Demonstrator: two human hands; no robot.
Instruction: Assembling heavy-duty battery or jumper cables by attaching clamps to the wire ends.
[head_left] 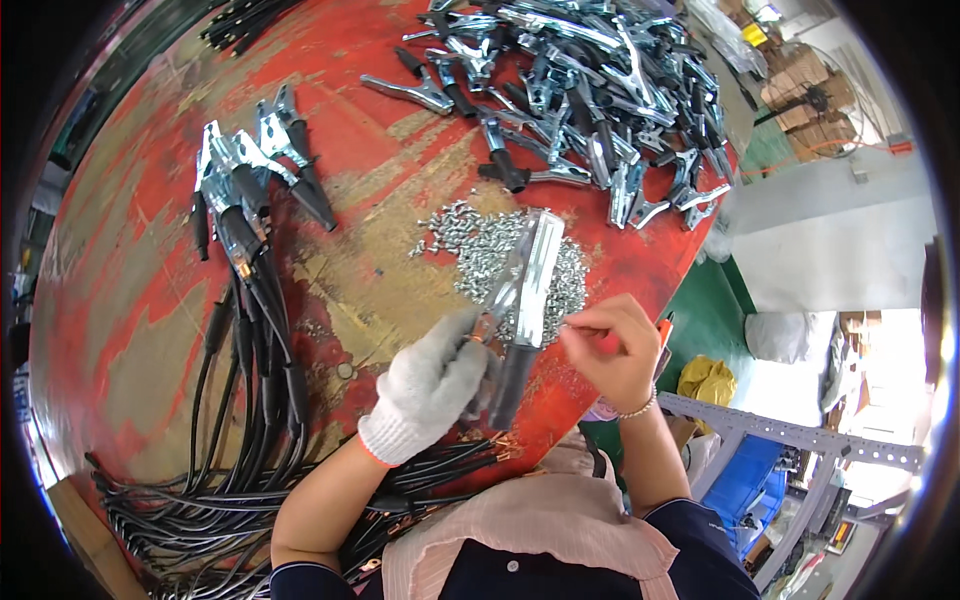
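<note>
My left hand (425,385), in a whitish knit glove, grips a silvery metal spring clamp (540,275) with black handle sleeves. The clamp is tilted, jaws pointing away from me, above a heap of small silvery screws or rivets (470,240). A coppery bit shows beside the gloved fingers; how it joins the clamp is hidden. Just right of the clamp, my bare right hand (622,350) has its thumb and forefinger pinched together, with other fingers curled. Something red shows at its palm, and whatever is between the fingertips is too small to make out.
A large pile of similar clamps (590,110) covers the table's far right. Further left, several clamps (245,175) lie joined to black cables (270,390). More cables (200,505) run along the near edge. Right of the red table (130,330) stands a grey metal frame (800,435).
</note>
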